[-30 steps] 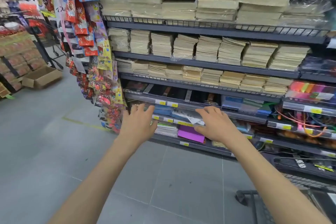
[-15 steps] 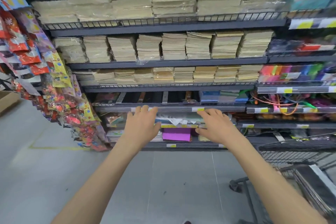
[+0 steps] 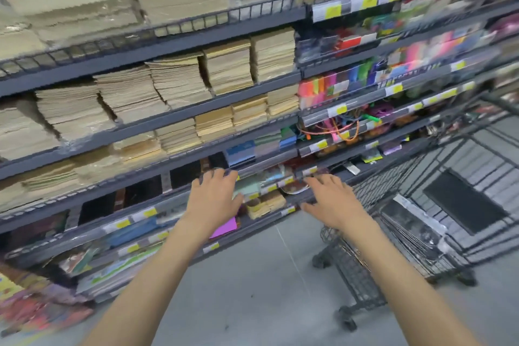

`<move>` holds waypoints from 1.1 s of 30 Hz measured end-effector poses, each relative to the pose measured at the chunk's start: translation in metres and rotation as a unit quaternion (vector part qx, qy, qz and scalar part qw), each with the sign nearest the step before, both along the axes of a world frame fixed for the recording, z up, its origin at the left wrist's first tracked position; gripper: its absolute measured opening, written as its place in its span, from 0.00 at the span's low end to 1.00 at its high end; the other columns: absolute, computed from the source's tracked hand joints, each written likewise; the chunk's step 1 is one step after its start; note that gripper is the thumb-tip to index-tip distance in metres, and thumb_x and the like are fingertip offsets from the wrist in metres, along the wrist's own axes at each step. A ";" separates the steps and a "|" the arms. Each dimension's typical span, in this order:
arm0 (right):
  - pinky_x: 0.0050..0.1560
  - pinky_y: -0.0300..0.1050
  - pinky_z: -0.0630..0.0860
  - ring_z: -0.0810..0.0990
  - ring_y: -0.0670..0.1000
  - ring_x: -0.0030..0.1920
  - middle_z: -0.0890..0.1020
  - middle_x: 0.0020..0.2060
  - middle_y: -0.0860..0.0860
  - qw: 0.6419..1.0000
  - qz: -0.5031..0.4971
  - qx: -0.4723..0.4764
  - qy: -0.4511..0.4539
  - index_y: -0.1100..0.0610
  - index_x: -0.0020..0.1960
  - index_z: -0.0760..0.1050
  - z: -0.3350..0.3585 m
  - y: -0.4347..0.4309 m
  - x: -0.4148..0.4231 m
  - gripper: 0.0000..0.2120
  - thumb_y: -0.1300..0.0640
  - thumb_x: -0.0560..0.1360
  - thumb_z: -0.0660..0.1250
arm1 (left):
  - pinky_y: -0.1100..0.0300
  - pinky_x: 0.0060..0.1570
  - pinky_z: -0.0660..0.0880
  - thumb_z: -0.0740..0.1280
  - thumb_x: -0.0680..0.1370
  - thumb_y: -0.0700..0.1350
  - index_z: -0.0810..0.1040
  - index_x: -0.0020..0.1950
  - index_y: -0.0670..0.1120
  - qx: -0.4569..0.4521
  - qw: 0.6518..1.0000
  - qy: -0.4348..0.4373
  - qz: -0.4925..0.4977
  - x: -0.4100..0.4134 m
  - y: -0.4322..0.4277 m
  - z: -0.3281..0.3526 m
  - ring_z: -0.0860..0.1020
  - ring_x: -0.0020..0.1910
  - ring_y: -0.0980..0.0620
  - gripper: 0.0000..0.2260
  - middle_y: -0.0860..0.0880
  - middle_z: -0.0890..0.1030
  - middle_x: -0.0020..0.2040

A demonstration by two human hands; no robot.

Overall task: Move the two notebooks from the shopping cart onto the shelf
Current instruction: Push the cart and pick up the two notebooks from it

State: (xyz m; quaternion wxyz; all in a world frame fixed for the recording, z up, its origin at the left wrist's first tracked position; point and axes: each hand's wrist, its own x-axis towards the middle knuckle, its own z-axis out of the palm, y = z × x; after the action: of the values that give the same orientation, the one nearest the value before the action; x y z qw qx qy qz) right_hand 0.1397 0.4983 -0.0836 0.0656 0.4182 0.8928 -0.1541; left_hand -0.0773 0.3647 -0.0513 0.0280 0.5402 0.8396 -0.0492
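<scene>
Both spread, left hand (image 3: 214, 201), right hand (image 3: 334, 203), shelf (image 3: 168, 46) blurred, cart (image 3: 351, 281) cropped

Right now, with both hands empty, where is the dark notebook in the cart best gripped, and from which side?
Probably from above, over the cart rim: its wire walls block the sides. The notebook seems to lie flat, so pinch an exposed edge with the right hand, the nearer one. Blur hides which edge is free.
</scene>
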 end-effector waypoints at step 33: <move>0.73 0.63 0.65 0.59 0.61 0.78 0.62 0.77 0.57 0.793 -0.594 -0.131 0.010 0.53 0.76 0.64 -0.133 0.097 0.084 0.29 0.41 0.79 0.63 | 0.45 0.61 0.69 0.58 0.82 0.53 0.67 0.73 0.48 -0.187 0.779 0.056 -0.596 0.141 0.398 -0.135 0.71 0.67 0.40 0.21 0.44 0.74 0.67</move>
State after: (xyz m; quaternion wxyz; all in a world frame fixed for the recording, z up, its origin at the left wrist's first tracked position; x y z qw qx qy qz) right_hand 0.2236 0.5949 -0.2171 0.0066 0.8522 0.4403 -0.2826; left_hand 0.0636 0.7627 -0.1865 0.0469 0.9130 0.3249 -0.2424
